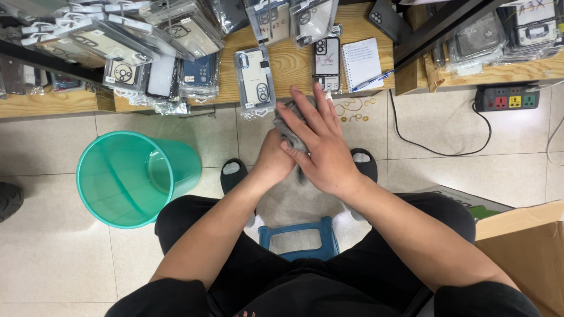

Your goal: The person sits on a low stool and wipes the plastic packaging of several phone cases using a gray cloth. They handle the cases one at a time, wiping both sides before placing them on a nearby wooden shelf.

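Pale square floor tiles (pixel 59 270) spread under a person seated on a small blue plastic stool (pixel 299 235), with two black slippers (pixel 234 174) planted ahead of the knees. Just above the lap, the left hand (pixel 274 159) is curled shut around the lower end of a small grey cloth (pixel 292 134), while the right hand (pixel 320 147) lies over it, fingers spread flat and pressing the cloth from above; the cloth shows only between and past the fingers. One translucent green plastic bin (pixel 132 176) leans tilted on the floor to the left, and one brown cardboard box (pixel 523 246) sits at the right edge with a flat green-printed carton beside it. A few thin rubber bands (pixel 351 108) lie loose on the tiles beyond the hands. Farther off, a low wooden counter (pixel 294 64) carries many phone cases in clear plastic sleeves (pixel 255 79), stacked and overlapping at left, too many to count, plus one white spiral notebook (pixel 361 61) with a blue pen (pixel 373 80) beside it. One dark power strip (pixel 507 98) with coloured sockets lies at the far right, its black cable trailing across the floor.
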